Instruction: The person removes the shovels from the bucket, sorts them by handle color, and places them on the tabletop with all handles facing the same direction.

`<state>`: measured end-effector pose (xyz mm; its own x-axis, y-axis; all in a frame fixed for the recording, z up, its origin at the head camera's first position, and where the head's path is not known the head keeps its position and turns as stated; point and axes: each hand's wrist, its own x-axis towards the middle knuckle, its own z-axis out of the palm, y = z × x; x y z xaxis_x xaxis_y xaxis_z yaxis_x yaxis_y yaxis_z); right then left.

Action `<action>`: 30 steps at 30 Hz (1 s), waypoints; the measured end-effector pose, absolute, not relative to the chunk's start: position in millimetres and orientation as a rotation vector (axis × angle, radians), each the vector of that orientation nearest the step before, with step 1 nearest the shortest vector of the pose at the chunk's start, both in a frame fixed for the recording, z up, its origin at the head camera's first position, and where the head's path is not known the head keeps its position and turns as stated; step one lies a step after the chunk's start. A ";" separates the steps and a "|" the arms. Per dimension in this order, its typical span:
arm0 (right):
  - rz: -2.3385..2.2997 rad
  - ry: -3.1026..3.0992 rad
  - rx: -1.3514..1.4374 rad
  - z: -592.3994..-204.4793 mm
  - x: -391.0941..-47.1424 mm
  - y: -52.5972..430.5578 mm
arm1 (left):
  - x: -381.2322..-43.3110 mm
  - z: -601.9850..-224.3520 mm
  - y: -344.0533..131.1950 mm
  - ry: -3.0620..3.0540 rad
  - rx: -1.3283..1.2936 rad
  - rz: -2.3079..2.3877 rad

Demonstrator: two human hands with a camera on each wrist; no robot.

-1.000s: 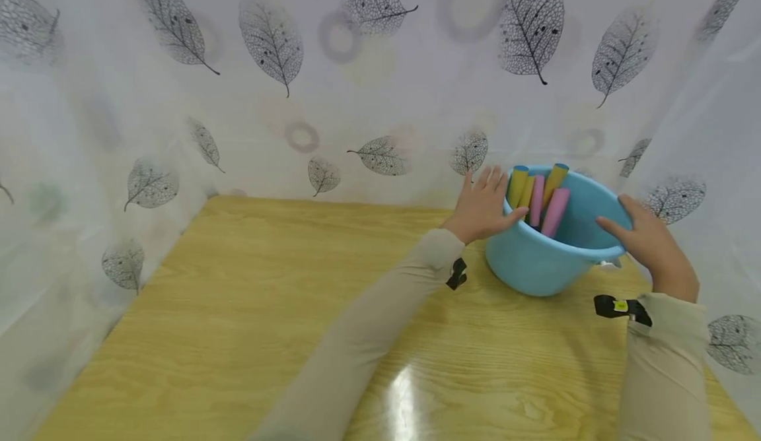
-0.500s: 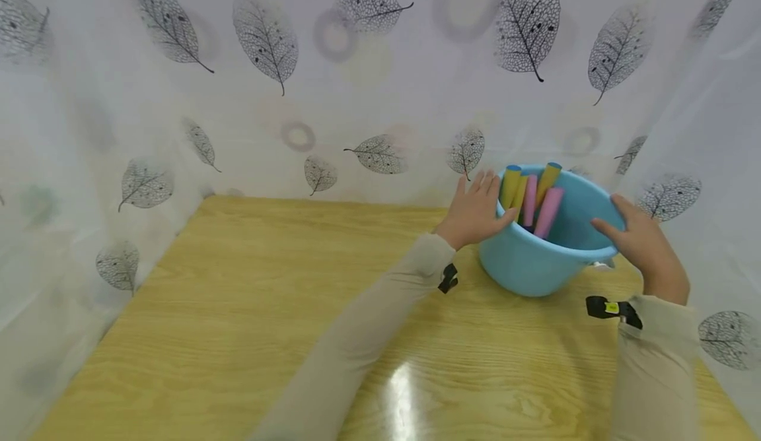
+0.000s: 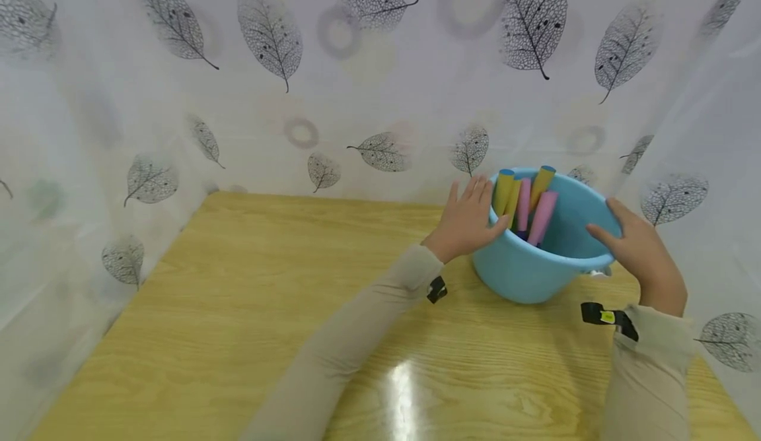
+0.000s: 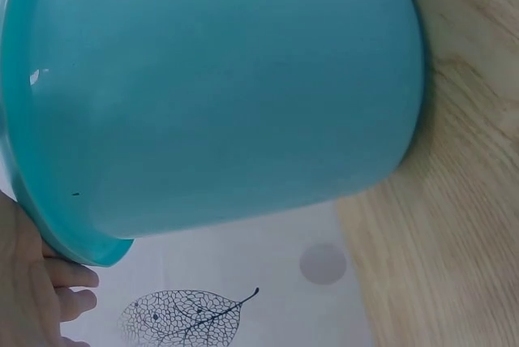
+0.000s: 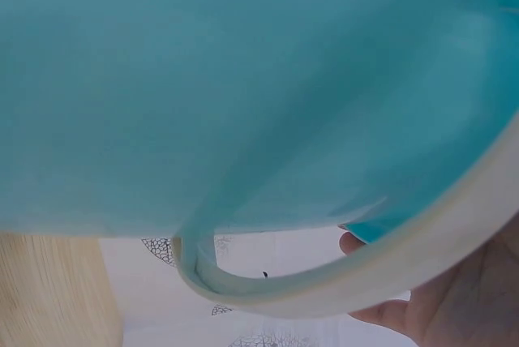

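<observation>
Fingers (image 3: 477, 193) of the left hand (image 3: 456, 226) lie spread against the blue bucket (image 3: 526, 276), centre-right; right hand (image 3: 647, 251) grip unclear. Press both sides evenly.

colored sticks (image 3: 523, 204) part-hidden by bucket (image 3: 523, 276), sleeves (image 3: 651, 378) cut off below

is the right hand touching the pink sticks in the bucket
Apart: the head view shows bare bucket interior between the right hand and both pink sticks.
</observation>
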<state>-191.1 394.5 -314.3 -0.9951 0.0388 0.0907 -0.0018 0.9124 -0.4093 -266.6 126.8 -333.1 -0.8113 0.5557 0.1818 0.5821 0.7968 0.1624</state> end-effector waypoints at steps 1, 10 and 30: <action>0.636 -2.973 -0.024 -314.3 -190.7 393.9 | -265.8 -333.1 125.9 -2.856 -0.907 -0.319; 0.674 -2.964 0.004 -314.8 -185.3 385.0 | -258.4 -335.1 115.0 -2.851 -0.885 -0.327; 0.476 -3.065 0.222 -300.9 -198.6 379.9 | -247.0 -336.1 96.5 -2.868 -0.827 -0.335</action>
<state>-198.6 379.9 -300.9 -0.9893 -0.1356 0.0538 -0.1455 0.9430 -0.2994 -247.0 96.5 -336.1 -0.8397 0.5078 0.1925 0.5385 0.8245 0.1739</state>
